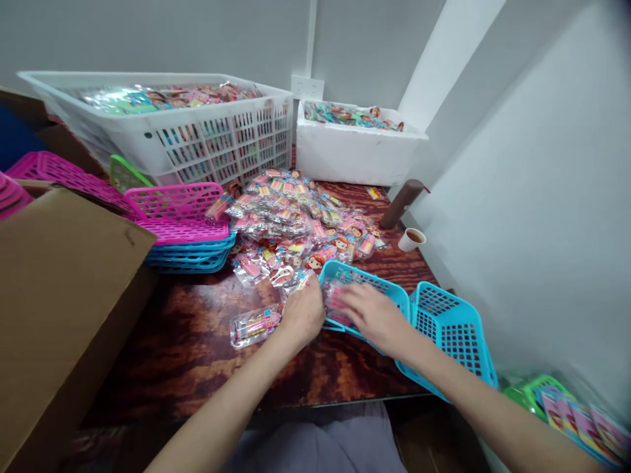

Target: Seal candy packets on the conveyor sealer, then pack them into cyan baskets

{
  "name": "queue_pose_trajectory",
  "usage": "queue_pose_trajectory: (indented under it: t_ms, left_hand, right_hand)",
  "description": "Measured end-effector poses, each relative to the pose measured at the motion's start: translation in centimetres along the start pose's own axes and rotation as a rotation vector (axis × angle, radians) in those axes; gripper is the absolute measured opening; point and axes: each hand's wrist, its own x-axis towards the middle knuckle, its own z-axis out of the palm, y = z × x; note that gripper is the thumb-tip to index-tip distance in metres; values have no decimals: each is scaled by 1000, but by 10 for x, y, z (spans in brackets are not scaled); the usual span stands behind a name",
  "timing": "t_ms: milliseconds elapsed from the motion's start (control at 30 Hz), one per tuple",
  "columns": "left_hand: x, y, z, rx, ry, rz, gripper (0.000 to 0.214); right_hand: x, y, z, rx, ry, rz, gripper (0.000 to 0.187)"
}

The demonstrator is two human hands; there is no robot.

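Note:
My left hand (pixel 304 311) is closed at the left end of a blue plastic basket (pixel 367 279); whatever its fingers hold is hidden. Over that basket my right hand (pixel 371 314) reaches with fingers stretched out, somewhat blurred, touching a clear packet with pink contents (pixel 334 297) inside. One sealed packet with yellow and pink pieces (pixel 255 326) lies on the table just left of my left hand. Behind both hands spreads a large heap of similar small packets (pixel 290 210), some bearing a cartoon face. A second blue basket (pixel 451 328) stands beside my right forearm.
A white crate (pixel 221 141) and a white foam box (pixel 359 154), both filled with packets, stand at the back. Pink baskets (pixel 180 207) sit on stacked blue ones (pixel 197 259) behind a cardboard box (pixel 64 309). A brown flask (pixel 401 205) and a paper cup (pixel 411 240) are near the wall.

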Motion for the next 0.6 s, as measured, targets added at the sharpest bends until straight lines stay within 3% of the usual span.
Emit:
queue_pose_trajectory:
  t_ms: [67, 133, 233, 300, 433, 533, 600]
  left_hand:
    - [0, 1, -1, -6, 3, 0, 43]
    - [0, 2, -1, -18, 6, -5, 41]
    - [2, -1, 2, -56, 5, -4, 42]
    - [3, -7, 5, -143, 16, 16, 47]
    - [8, -17, 13, -368, 29, 82, 51]
    - [9, -16, 16, -447, 43, 86, 57]
    - [8, -12, 16, -453, 43, 61, 60]
  right_hand:
    - [-4, 3, 12, 13, -99, -30, 40]
    - [-1, 10, 20, -20, -141, 35, 45]
    - [3, 19, 18, -22, -121, 81, 50]
    - [-6, 18, 8, 52, -37, 88, 49]
    - [-67, 2, -4, 204, 286, 166, 31]
    - [-129, -2, 15, 93, 451, 291, 27]
    - [-163, 7, 32, -80, 450, 300, 43]
